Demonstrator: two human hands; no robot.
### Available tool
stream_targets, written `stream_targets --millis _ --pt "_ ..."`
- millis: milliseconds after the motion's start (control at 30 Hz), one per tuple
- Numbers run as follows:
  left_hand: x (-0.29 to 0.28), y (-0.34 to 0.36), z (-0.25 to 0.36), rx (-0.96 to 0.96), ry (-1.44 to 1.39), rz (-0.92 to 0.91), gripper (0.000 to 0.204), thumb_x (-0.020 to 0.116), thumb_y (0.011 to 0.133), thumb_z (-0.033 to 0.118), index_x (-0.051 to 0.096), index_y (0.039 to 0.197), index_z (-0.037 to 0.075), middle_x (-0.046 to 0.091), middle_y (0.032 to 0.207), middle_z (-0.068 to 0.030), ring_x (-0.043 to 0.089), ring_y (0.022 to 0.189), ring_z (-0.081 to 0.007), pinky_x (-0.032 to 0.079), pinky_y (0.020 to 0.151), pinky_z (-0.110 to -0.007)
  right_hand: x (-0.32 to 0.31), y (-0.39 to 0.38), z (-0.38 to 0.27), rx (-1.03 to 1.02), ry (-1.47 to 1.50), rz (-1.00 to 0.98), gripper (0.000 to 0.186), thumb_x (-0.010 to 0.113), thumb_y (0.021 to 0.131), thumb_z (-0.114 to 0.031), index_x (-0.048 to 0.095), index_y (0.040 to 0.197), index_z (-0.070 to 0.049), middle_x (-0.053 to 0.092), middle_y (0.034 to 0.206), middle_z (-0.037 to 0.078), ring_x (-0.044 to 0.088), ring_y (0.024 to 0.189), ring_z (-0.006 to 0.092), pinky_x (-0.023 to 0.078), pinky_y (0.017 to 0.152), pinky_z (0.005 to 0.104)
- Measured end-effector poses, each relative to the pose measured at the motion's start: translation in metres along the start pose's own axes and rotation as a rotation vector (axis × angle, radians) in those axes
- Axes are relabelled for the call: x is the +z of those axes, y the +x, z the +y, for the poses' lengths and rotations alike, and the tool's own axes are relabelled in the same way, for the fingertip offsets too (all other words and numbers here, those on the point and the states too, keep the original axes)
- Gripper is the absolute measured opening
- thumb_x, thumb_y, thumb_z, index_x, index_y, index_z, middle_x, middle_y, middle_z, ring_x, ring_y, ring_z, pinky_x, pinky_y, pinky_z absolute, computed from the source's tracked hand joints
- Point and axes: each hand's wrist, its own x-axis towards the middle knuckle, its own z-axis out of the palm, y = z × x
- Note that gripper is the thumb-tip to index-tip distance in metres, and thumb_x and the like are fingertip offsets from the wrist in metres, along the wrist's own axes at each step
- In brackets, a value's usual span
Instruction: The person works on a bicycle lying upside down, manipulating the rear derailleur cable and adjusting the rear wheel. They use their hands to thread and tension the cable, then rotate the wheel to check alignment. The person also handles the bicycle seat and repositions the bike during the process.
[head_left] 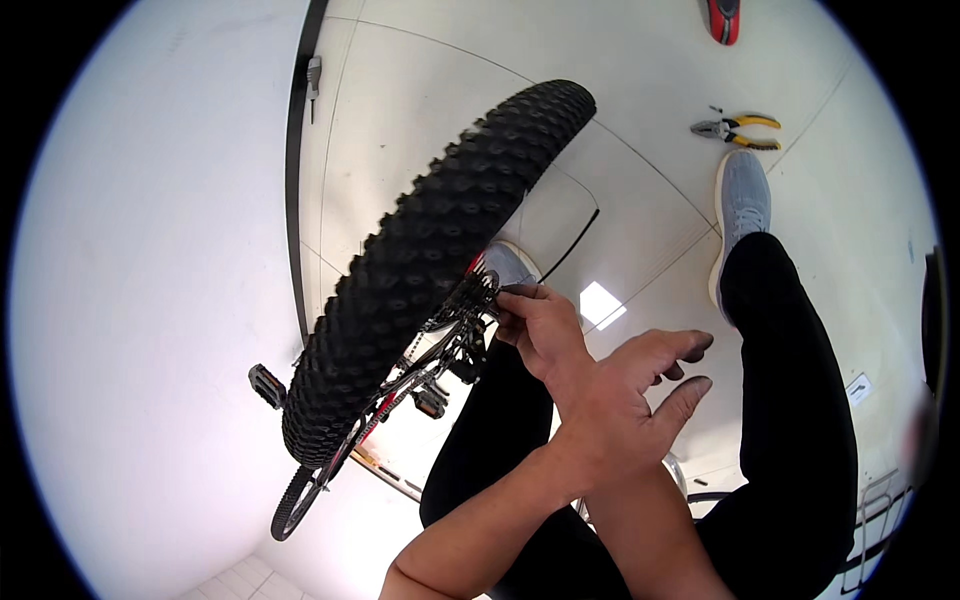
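Note:
My forearms cross, the left one over the right. My right hand (547,328) reaches the hub of the bicycle's rear wheel, thumb and fingers pinched beside the sprockets (472,298); what lies between the fingertips is too small to make out. A black cable housing (570,246) rises from near that hand, with a thin wire at its upper end. My left hand (640,400) hangs to the right, thumb and fingers apart, holding nothing. A wide, knobbly black tyre (430,240) stands on the left, and the derailleur (468,355) shows below the sprockets.
Yellow-handled pliers (738,130) lie on the tiled floor near my grey shoe (745,195). A red and black object (724,20) is at the top edge. A small grey tool (314,78) lies along the white wall. One pedal (267,385) juts out toward that wall.

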Motion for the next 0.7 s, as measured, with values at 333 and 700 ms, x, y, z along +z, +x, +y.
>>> stream_targets --millis 333,700 --pt "-0.008 -0.007 0.001 0.04 0.012 0.04 0.038 0.072 0.094 0.012 0.062 0.128 -0.001 0.069 0.115 -0.0109 0.065 0.097 -0.0182 0.052 0.085 -0.033 0.003 0.003 -0.002 0.009 -0.001 -0.026 0.015 0.066 0.093 -0.001 0.06 0.107 -0.001 0.068 0.089 0.007 0.063 0.071 0.0165 0.053 0.063 0.0345" --pt "-0.024 -0.021 0.026 0.312 0.199 0.258 0.034 0.076 0.085 0.001 0.066 0.117 -0.001 0.069 0.107 -0.0144 0.066 0.098 -0.0287 0.053 0.082 -0.036 -0.003 0.007 -0.004 0.017 0.019 -0.139 0.008 0.058 0.098 -0.002 0.061 0.105 -0.002 0.069 0.095 0.008 0.067 0.081 0.0187 0.059 0.079 0.0389"
